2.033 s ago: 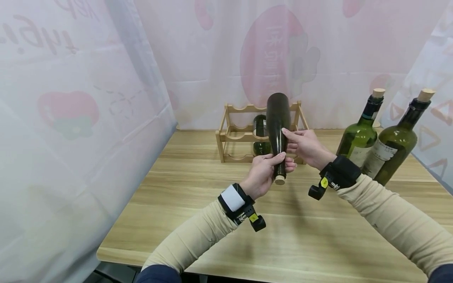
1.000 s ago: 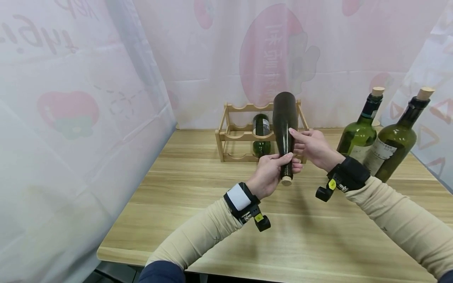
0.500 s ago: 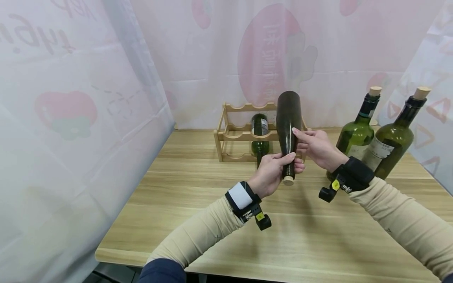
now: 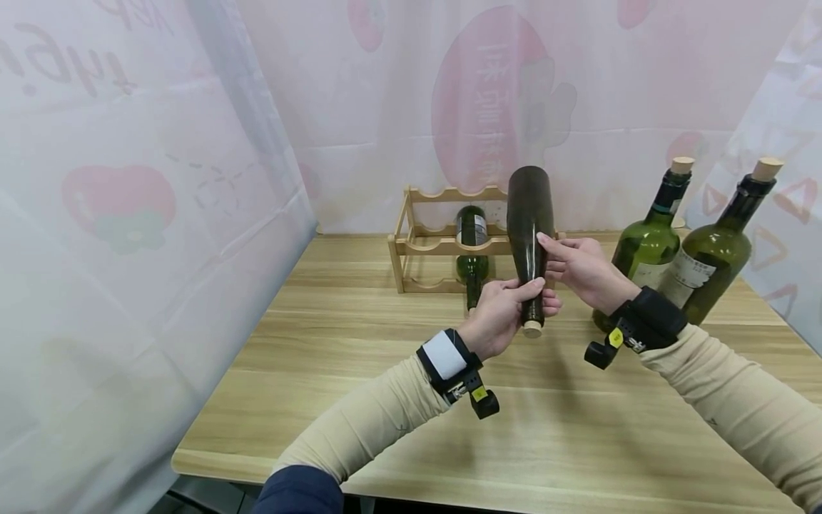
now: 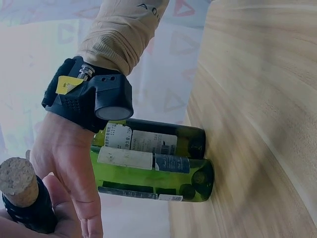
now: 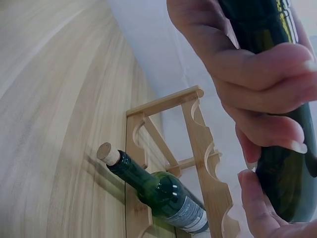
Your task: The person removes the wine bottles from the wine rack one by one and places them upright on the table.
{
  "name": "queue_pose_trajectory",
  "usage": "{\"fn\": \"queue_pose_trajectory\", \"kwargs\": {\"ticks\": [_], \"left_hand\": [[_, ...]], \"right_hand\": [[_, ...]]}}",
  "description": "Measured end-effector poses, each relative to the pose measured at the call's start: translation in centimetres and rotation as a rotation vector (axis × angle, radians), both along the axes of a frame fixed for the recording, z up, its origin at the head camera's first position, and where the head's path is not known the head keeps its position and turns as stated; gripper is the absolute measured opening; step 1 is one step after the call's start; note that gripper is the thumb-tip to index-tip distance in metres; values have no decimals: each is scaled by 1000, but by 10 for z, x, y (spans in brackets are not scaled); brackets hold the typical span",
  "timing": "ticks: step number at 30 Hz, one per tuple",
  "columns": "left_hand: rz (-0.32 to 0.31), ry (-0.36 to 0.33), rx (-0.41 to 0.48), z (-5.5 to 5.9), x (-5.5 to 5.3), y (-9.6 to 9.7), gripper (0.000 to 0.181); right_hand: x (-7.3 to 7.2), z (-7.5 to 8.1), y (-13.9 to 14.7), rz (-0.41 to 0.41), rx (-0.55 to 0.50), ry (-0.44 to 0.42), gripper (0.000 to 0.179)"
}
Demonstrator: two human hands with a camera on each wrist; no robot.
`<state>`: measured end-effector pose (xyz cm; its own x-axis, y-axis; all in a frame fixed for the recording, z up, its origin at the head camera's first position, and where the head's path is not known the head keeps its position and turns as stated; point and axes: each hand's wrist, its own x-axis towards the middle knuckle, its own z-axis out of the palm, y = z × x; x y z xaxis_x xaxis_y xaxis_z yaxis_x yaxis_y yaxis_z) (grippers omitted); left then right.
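A dark wine bottle (image 4: 530,207) with a cork in its mouth hangs tilted before the rack, its base up and away, its neck toward me. My left hand (image 4: 497,319) grips the neck; the cork (image 5: 19,181) stands out beside its thumb. Higher on the same bottle, my right hand (image 4: 589,270) holds the body, thumb on top and fingers partly hidden underneath. Behind it stands a two-tier wooden wine rack (image 4: 427,248), its right end partly hidden. Another green wine bottle (image 6: 168,196) lies in the rack's lower tier, its corked neck poking out the front.
Two corked green wine bottles, the nearer one (image 4: 721,251) and its neighbour (image 4: 651,246), stand upright at the right, close to my right wrist. The wooden tabletop (image 4: 308,371) spreads out in front of the rack. A printed curtain (image 4: 366,93) hangs behind and at the sides.
Both hands have carried the dark wine bottle to the right along the rack's front, toward its right end. More of the bottle lying in the rack now shows. The grip looks the same.
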<state>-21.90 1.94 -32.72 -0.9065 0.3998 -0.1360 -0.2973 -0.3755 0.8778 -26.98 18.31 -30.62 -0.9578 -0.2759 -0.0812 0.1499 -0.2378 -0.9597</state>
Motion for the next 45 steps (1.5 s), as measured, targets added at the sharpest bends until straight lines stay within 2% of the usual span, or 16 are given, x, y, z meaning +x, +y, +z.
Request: {"fn": "queue_pose_trajectory", "kwargs": {"ticks": [13,24,30,38,45], "left_hand": [[-5,13,24,-1,2,9,17],[-8,-33,5,-2,3,15,16],[-14,-24,15,-1,3,18,15],[-19,-22,18,-1,4,24,15],[-33,-8,27,-2,3,28,14]], "right_hand": [[4,0,11,-5,28,-5,21],[9,1,18,-13,45,-14,32],[11,1,23,-18,29,-6,25],[12,1,29,-17,35,14,27],[14,0,34,-21,35,12,20]]}}
